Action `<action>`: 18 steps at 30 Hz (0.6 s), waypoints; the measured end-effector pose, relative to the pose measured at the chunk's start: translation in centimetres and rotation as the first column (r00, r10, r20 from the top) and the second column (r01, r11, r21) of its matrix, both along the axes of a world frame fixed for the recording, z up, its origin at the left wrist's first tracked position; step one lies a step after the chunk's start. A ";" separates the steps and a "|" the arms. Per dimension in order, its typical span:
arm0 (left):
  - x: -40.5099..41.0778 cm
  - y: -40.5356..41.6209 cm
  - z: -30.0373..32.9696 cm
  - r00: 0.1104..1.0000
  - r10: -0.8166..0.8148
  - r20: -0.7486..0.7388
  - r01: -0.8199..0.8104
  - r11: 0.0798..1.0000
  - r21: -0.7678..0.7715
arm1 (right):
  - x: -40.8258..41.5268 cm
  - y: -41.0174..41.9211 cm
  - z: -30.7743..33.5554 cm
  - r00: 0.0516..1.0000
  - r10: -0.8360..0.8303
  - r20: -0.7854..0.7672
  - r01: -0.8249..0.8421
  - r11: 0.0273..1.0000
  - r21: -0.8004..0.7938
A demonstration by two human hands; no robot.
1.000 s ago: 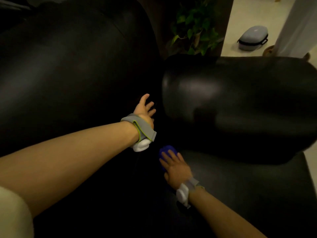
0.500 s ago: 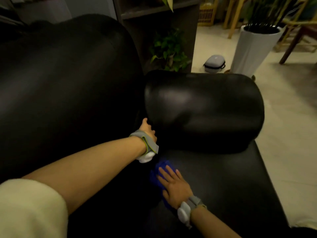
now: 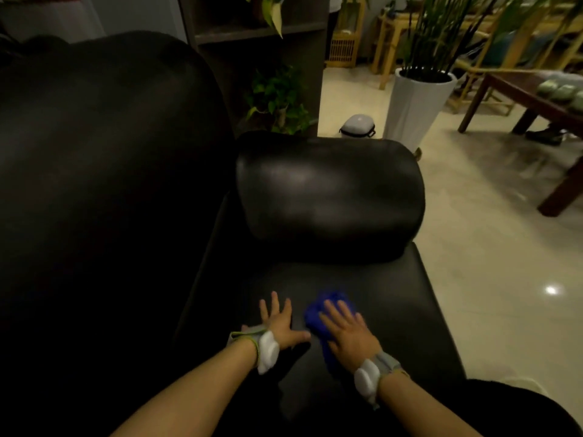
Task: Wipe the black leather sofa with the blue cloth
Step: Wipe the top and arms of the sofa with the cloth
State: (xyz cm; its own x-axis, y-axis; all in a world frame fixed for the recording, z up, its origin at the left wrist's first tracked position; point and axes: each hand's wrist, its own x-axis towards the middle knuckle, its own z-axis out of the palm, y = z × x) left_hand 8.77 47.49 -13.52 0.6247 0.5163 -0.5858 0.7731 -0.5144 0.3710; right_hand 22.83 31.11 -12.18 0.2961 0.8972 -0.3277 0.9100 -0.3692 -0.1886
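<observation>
Blue cloth: bunched, lying on the seat cushion of the black leather sofa, near the cushion's front half, just short of the padded armrest. Part of it shows beyond and to the left of the fingers; the rest is covered.

Right hand: laid palm-down on the cloth, fingers straight and slightly spread, pressing it flat against the leather. A grey wristband with a white module sits on the wrist.

Left hand: flat on the bare cushion just beside the cloth, fingers spread wide, thumb stretched towards the cloth; it holds nothing. A matching band with a white module is strapped to this wrist.

Sofa: glossy black upholstery, tall backrest filling the left of the view, rounded armrest at the far end of the seat.

Surroundings: pale polished floor to the right; a small grey case on the floor behind the armrest; a leafy green plant against a dark shelving unit; a tall white planter with reed-like stems; a dark wooden table at the far right.
</observation>
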 end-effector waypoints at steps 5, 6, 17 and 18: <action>0.1 -1.2 0.5 0.999 -0.014 -0.032 0.012 0.999 -0.053 | 0.9 -2.2 -0.7 0.979 0.204 -0.020 -0.204 0.979 -0.001; 0.0 -1.6 0.3 0.999 -0.010 -0.044 0.008 0.999 -0.037 | 2.4 -2.6 -0.5 0.994 0.107 -0.020 -0.107 0.994 -0.003; 1.0 -4.4 -2.9 0.984 0.179 -0.023 -0.168 0.954 0.249 | 6.6 -3.8 -0.9 0.998 0.044 -0.051 -0.040 0.996 0.083; 1.3 -4.1 -2.8 0.982 0.187 -0.038 -0.171 0.949 0.265 | 7.3 -3.5 -0.4 0.994 0.088 -0.062 -0.083 0.993 0.081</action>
